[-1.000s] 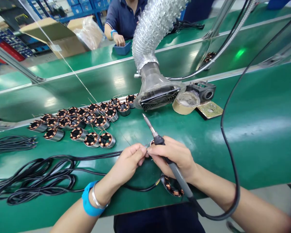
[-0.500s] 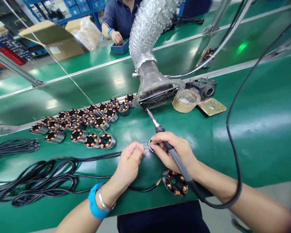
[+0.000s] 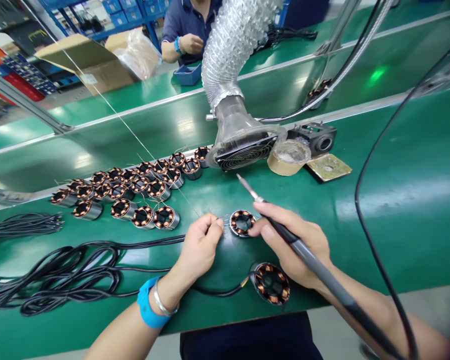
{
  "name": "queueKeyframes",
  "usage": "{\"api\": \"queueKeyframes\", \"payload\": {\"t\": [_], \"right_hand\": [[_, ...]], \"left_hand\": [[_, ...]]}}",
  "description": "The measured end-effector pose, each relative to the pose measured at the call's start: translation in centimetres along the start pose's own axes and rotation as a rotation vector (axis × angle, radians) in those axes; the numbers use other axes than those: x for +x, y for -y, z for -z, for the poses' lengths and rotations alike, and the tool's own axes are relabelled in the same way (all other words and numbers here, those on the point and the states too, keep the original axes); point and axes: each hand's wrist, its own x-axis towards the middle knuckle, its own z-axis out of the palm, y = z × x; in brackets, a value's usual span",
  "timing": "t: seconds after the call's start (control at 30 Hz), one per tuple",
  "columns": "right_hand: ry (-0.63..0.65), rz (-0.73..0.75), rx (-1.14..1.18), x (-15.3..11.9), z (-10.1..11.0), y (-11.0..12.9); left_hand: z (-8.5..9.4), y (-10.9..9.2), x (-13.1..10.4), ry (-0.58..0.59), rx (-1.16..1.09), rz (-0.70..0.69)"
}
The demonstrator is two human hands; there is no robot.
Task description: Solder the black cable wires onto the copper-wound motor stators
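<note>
My left hand (image 3: pixel 202 245) pinches the thin wire ends of a black cable (image 3: pixel 150 243), just left of a ring-shaped copper-wound stator (image 3: pixel 242 223) on the green bench. My right hand (image 3: pixel 296 240) is closed round a soldering iron (image 3: pixel 285 232), whose metal tip points up and left, below the fan hood. A fingertip of that hand is at the right rim of the stator. Nearer the bench's front edge lies another stator (image 3: pixel 272 283) with a black cable joined to it.
Several stators (image 3: pixel 164 217) stand in rows at the back left. Coiled black cables (image 3: pixel 71 275) lie at left. A fan hood (image 3: pixel 243 145), a round tub (image 3: pixel 288 156) and a sponge tray (image 3: pixel 329 166) are behind. A person (image 3: pixel 190 42) sits across the bench.
My right hand has moved right with the soldering iron, and the stator, mostly hidden before, now shows its face. The other person's hand has risen from the blue tray.
</note>
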Motion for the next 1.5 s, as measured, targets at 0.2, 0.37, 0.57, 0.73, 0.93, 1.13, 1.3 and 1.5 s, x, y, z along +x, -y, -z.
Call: {"api": "queueKeyframes", "payload": {"t": [0.2,0.37,0.57,0.73,0.93,1.13,1.3,1.5], "right_hand": [[-0.105,-0.063,0.117,-0.5,1.3,0.0],[-0.168,-0.154,0.214,-0.8,1.0,-0.6],[-0.142,-0.143,0.179,-0.4,1.0,-0.3],[-0.122,-0.103,0.154,-0.2,1.1,0.0],[-0.059,0.027,0.074,-0.1,0.8,1.1],[-0.032,0.251,-0.027,-0.3,0.3,1.6],[-0.009,0.33,-0.094,-0.7,0.3,1.4],[-0.077,0.278,-0.046,-0.6,0.8,1.8]], "left_hand": [[0.0,-0.6,-0.3,-0.026,0.144,-0.094],[0.0,-0.6,-0.5,-0.024,0.16,-0.098],[0.0,-0.5,-0.5,-0.02,0.175,-0.105],[0.0,-0.6,-0.5,-0.023,0.191,-0.119],[0.0,-0.5,-0.6,-0.016,0.202,-0.126],[0.0,-0.6,-0.6,-0.012,0.21,-0.127],[0.1,-0.7,-0.6,-0.008,0.221,-0.134],[0.1,-0.7,-0.7,-0.001,0.221,-0.116]]}}
